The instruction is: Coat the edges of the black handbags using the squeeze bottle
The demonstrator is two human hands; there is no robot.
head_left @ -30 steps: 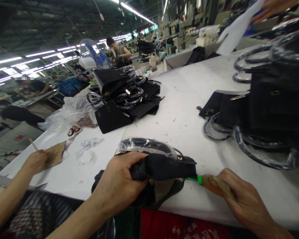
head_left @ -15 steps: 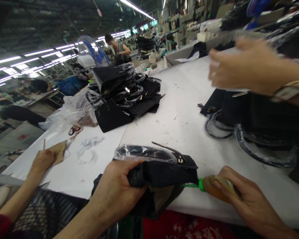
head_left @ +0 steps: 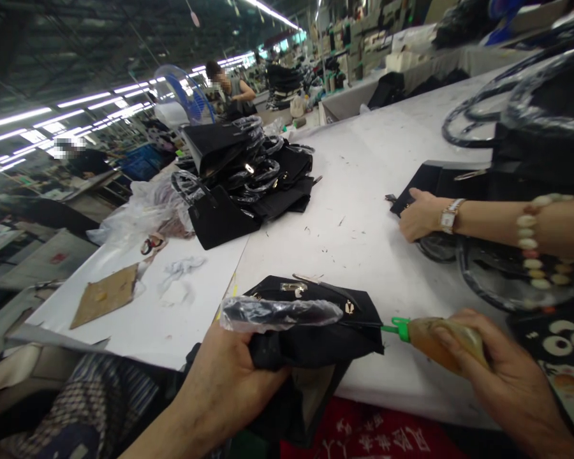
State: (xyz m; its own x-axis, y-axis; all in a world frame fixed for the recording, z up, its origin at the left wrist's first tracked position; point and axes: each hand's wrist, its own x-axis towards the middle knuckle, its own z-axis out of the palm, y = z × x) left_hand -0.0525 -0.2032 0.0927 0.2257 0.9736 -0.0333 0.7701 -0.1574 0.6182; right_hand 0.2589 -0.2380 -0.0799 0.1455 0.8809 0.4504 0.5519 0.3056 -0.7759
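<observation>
My left hand [head_left: 229, 376] is closed around the folded edge of a black handbag [head_left: 316, 319] at the near edge of the white table [head_left: 363, 191]. The bag's plastic-wrapped handle [head_left: 280, 313] lies across the top of my fingers. My right hand [head_left: 497, 370] grips a soft amber squeeze bottle [head_left: 440, 341] with a green nozzle [head_left: 397, 328]. The nozzle tip points into the bag's right side.
A pile of black bags [head_left: 243, 178] with wrapped handles sits mid-table. More black bags [head_left: 530, 159] are stacked at right. Another person's hand [head_left: 418, 217], with a wristwatch and bead bracelet, rests on those bags. A brown card [head_left: 108, 293] and plastic wrap [head_left: 138, 217] lie left.
The bag has turned so its flap and metal clasp face up. The other person's hand dropped from the air onto the bags at right. The hand at the far left has withdrawn.
</observation>
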